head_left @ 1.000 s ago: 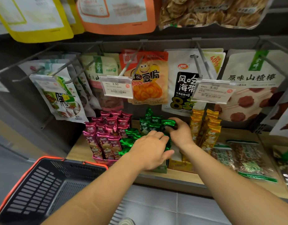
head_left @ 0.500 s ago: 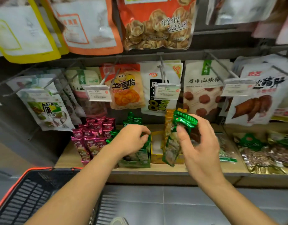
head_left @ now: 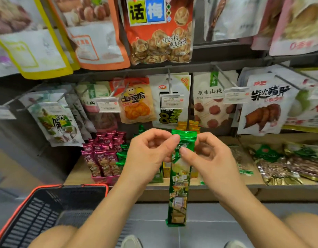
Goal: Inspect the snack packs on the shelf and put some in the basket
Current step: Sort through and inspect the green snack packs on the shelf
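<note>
A long green snack pack (head_left: 178,187) hangs upright in front of the shelf, held near its top by both hands. My left hand (head_left: 147,156) pinches its upper left edge and my right hand (head_left: 210,158) pinches its upper right side. Behind my hands, more green packs (head_left: 122,154) stand in a box on the wooden shelf (head_left: 77,174). The black basket with an orange rim (head_left: 47,210) sits low at the left, nothing visible inside it.
Pink snack packs (head_left: 102,156) stand in a box left of the green ones, and yellow packs (head_left: 188,125) behind. Flat packets (head_left: 287,163) lie on the shelf at right. Bags hang on hooks with price tags (head_left: 171,102) above. Grey floor tiles lie below.
My right hand has lifted the green pack off the shelf and brought it toward me. My left hand left the box and now grips the pack's top too. The view tilted upward.
</note>
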The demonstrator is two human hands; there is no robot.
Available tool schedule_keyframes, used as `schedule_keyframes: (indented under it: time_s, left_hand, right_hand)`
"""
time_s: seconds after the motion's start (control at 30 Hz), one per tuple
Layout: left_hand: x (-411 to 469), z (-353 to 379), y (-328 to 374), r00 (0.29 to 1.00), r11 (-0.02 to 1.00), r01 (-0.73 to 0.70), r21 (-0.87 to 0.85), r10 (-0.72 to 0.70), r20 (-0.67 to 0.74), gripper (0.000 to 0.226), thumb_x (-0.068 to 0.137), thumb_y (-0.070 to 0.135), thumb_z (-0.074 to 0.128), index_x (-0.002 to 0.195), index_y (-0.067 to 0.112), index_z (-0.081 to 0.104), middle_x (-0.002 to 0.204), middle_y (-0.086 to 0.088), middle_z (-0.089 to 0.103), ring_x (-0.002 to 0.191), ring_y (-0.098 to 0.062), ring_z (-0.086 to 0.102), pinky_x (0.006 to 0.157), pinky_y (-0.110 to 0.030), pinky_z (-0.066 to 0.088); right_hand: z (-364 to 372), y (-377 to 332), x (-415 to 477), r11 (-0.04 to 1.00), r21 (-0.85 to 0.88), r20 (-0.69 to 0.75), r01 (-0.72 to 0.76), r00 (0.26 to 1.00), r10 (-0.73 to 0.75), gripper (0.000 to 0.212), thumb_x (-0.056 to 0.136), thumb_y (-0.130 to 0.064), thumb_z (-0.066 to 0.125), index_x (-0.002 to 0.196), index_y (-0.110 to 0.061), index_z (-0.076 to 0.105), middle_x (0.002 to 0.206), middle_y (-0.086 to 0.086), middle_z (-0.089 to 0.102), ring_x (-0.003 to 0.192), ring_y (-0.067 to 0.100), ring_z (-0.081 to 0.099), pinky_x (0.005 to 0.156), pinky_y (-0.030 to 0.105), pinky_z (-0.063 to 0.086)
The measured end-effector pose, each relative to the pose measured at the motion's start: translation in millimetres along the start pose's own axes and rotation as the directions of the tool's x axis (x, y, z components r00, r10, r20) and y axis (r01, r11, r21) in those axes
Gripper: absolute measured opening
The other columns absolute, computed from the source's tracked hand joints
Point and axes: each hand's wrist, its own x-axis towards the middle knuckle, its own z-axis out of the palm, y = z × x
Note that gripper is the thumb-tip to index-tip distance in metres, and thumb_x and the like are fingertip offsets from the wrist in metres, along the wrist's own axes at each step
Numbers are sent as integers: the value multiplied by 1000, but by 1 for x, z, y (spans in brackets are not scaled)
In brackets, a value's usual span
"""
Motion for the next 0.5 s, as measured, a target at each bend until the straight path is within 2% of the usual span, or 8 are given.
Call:
schedule_keyframes:
  time_s: [0.07, 0.13, 0.17, 0.23, 0.33, 0.5]
  left_hand:
    - [-2, -2, -5, 999, 1000, -11, 17, 12, -46, 20, 70, 32, 76, 79, 14, 72, 69, 1, 71, 58, -6, 60, 53, -18, 49]
    - [-3, -4, -7, 998, 1000, -21, 23, 22, -62, 7, 75, 18, 78, 76, 14, 73, 68, -1, 71, 56, -6, 62, 52, -17, 49]
    - [-3, -5, -9, 997, 1000, -23, 20, 24, -72, 5, 77, 13, 77, 74, 13, 73, 66, -1, 71, 55, -7, 62, 52, -17, 49]
    - [-5, -6, -10, 996, 1000, -14, -1, 14, -87, 9, 78, 10, 77, 71, 15, 73, 63, -3, 69, 53, -9, 62, 51, -18, 50]
    - [-6, -8, -12, 996, 1000, -7, -28, 5, -91, 18, 79, 7, 74, 66, 19, 72, 59, -2, 67, 51, -10, 62, 50, -19, 50]
    - [-5, -6, -14, 997, 1000, -21, 14, 22, -80, 18, 87, -1, 66, 77, 15, 66, 65, 7, 67, 60, -7, 63, 57, -21, 55]
  right_hand:
    - [3, 4, -4, 999, -43, -2, 9, 1000, -9, 19, 82, -7, 74, 97, -6, 63, 91, 6, 71, 84, 16, 68, 71, 26, 57]
    - [5, 6, -7, 997, -82, -6, 2, 1000, -2, 22, 84, -9, 73, 102, -10, 61, 96, 12, 67, 91, 24, 66, 78, 39, 58]
    - [6, 7, -8, 995, -95, -9, -4, 1000, 4, 24, 84, -11, 73, 104, -13, 61, 98, 13, 66, 94, 26, 65, 82, 45, 57]
    - [7, 7, -10, 995, -98, -18, -1, 1000, -1, 24, 84, -12, 73, 106, -17, 62, 100, 10, 67, 97, 23, 65, 86, 48, 55]
    - [9, 8, -11, 994, -105, -29, 24, 999, -28, 22, 84, -12, 73, 104, -19, 64, 98, 6, 69, 95, 19, 66, 86, 44, 55]
    - [11, 8, -10, 986, -137, -44, 94, 994, -100, 19, 85, -13, 72, 102, -23, 68, 95, -6, 71, 95, 12, 66, 81, 26, 55]
